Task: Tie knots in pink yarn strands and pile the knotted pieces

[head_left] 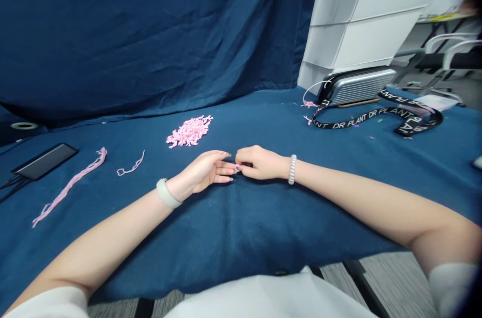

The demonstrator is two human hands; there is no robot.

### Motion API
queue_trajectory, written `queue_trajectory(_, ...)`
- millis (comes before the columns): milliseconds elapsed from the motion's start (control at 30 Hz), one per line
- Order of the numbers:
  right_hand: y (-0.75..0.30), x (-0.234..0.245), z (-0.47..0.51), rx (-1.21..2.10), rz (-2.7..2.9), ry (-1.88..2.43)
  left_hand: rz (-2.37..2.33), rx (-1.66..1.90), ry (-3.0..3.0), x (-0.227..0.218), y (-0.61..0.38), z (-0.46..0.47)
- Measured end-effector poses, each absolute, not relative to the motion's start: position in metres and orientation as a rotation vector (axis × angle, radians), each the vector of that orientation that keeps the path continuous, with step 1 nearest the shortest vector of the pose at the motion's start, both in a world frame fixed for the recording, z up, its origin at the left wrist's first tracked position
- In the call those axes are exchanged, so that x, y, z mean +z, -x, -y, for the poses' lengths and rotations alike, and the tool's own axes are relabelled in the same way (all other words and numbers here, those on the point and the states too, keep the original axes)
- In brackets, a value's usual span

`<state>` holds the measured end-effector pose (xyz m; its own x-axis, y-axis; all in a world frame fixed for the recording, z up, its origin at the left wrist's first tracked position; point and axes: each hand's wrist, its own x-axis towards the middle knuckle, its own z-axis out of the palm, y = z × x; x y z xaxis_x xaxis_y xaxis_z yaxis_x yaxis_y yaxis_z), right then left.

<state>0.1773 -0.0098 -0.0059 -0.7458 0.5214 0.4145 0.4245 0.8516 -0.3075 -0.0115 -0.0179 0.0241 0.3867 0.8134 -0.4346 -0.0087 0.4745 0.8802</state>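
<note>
Left hand [201,172] is resting on the blue cloth [241,230], its fingers [222,171] extended and slightly parted, their tips meeting a small pink yarn snippet [237,168]; I cannot tell whether they are gripping it. Right hand [259,163] is curling inward, pinching the snippet near mid-cloth. A pink snippet pile [189,131] is sitting just beyond the hands. Toward the far right corner, a black lanyard [350,122] printed "DR PLANT" is lying just in front of a silver case [357,86]. Two pink yarn lengths [68,187] are lying toward the left edge, beside a black phone [45,161].
</note>
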Motion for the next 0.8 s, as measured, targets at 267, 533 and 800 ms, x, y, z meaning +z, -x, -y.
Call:
queue_trajectory(267,-0.175,-0.016,0.008,0.411,2.193,0.806,-1.044,0.681,-1.192,0.008,0.008,0.021)
queue_trajectory(533,-0.172,-0.016,0.009,0.531,2.108,0.854,-1.06,0.748,-1.294,0.007,0.007,0.022)
queue_trajectory(800,-0.171,-0.018,0.007,0.744,2.001,0.925,-1.06,0.757,-1.258,0.007,0.005,0.023)
